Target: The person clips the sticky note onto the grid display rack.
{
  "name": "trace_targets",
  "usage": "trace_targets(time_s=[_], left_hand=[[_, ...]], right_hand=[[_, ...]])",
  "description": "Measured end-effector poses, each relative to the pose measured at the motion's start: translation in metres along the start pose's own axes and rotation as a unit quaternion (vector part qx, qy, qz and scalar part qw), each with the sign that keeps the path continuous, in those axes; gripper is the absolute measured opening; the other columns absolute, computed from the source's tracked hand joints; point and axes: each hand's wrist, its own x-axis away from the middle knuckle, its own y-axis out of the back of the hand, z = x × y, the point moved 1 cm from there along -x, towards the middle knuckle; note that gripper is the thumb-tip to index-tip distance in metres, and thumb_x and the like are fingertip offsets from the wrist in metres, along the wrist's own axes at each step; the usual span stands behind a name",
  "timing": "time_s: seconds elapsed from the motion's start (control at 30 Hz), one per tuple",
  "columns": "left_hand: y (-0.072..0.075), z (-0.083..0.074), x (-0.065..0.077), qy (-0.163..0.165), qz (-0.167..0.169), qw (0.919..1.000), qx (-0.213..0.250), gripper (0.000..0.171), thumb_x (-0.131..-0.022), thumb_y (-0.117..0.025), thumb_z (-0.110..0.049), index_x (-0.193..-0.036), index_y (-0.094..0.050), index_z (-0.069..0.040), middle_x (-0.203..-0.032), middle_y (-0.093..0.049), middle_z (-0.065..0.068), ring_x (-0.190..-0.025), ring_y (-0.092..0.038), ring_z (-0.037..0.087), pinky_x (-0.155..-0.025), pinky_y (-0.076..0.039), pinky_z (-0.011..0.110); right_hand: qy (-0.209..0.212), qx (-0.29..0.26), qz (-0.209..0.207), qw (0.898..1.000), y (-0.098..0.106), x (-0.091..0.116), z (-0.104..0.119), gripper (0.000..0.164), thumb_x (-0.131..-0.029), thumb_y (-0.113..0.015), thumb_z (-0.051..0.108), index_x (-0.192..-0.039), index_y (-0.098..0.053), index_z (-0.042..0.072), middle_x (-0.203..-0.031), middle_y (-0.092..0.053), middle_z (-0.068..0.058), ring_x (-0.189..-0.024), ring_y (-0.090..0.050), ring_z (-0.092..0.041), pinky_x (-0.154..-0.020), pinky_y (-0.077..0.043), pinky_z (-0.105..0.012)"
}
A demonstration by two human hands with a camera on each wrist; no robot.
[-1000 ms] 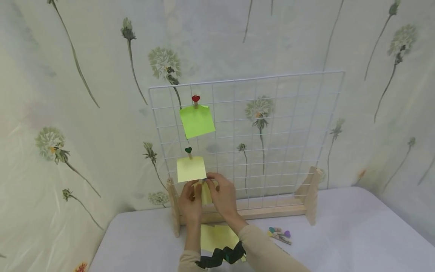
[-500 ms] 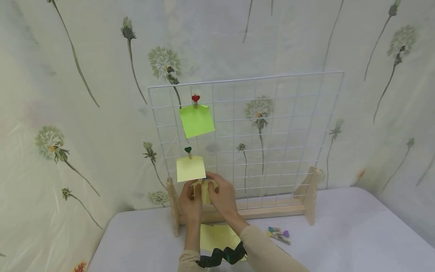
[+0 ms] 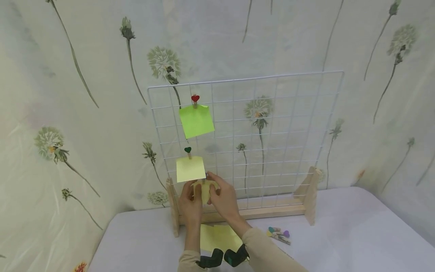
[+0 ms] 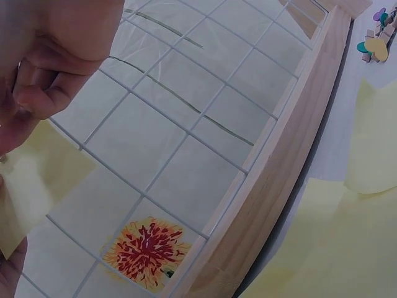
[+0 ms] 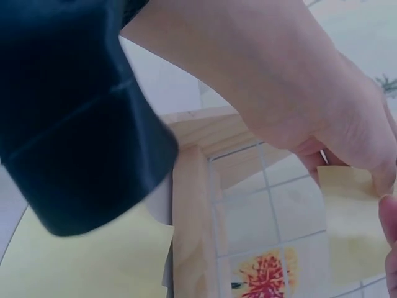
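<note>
A pale yellow sticky note (image 3: 205, 192) stands against the lower left of the white wire grid (image 3: 256, 145). My left hand (image 3: 191, 202) pinches its left edge. My right hand (image 3: 224, 194) holds its right edge, thumb in front and other fingers behind; the index fingertip reaches a small dark clip at the note's top, mostly hidden. The right wrist view shows the note (image 5: 353, 230) between both hands. Above, another pale yellow note (image 3: 190, 169) hangs from a green heart clothespin (image 3: 188, 150), and a bright green note (image 3: 197, 121) from a red heart clothespin (image 3: 195, 99).
Wooden feet (image 3: 310, 196) and a crossbar (image 3: 272, 210) carry the grid on a white-covered table (image 3: 343, 226). Loose yellow notes (image 3: 217, 236) lie under my forearms. Several heart clothespins (image 3: 279, 235) lie to their right. Dandelion-printed cloth (image 3: 102, 151) hangs behind.
My right thumb has shifted slightly right and down, so more of the lower note shows. Less of the blue clip at its top is visible. My left hand stays in place.
</note>
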Motion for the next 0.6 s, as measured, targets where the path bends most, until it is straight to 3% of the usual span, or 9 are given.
trace_targets(time_s=[0.1, 0.33, 0.5, 0.6], left_hand=[[0.0, -0.001, 0.0, -0.002, -0.003, 1.0, -0.003, 0.018, -0.093, -0.06, -0.021, -0.109, -0.065, -0.016, -0.103, -0.071, 0.01, -0.089, -0.069, 0.027, -0.067, -0.05, 0.028], [0.001, -0.002, 0.0, -0.002, -0.004, 1.0, 0.001, 0.017, -0.093, -0.06, -0.02, -0.108, -0.065, -0.016, -0.11, -0.07, 0.01, -0.095, -0.068, 0.03, -0.072, -0.052, 0.034], [0.001, -0.001, 0.0, 0.007, 0.0, 1.0, -0.001, 0.016, -0.093, -0.06, -0.02, -0.108, -0.065, -0.017, -0.088, -0.072, 0.007, -0.083, -0.069, 0.023, -0.065, -0.051, 0.028], [0.001, -0.001, 0.0, 0.009, 0.006, 0.9999, -0.005, 0.017, -0.093, -0.059, -0.02, -0.109, -0.064, -0.018, -0.076, -0.068, 0.007, -0.076, -0.067, 0.022, -0.061, -0.05, 0.026]], right_hand=[[0.002, -0.005, 0.0, 1.0, 0.001, 0.0, 0.0, 0.044, -0.093, -0.048, -0.001, -0.133, -0.053, 0.015, -0.124, -0.063, -0.001, -0.043, -0.059, -0.027, -0.031, -0.03, -0.015], [-0.009, -0.007, -0.007, 1.0, 0.003, 0.003, 0.012, 0.042, -0.092, -0.048, -0.005, -0.131, -0.054, 0.01, -0.126, -0.062, -0.007, -0.039, -0.051, -0.001, -0.032, -0.024, -0.007], [-0.01, -0.023, -0.005, 1.0, 0.01, 0.01, 0.033, 0.042, -0.091, -0.046, -0.008, -0.131, -0.053, 0.003, -0.126, -0.061, -0.014, -0.04, -0.05, 0.001, -0.035, -0.022, -0.007], [-0.001, -0.019, -0.002, 1.0, 0.013, 0.012, 0.033, 0.041, -0.091, -0.047, -0.009, -0.129, -0.054, 0.004, -0.125, -0.062, -0.014, -0.042, -0.052, -0.001, -0.034, -0.024, -0.009]])
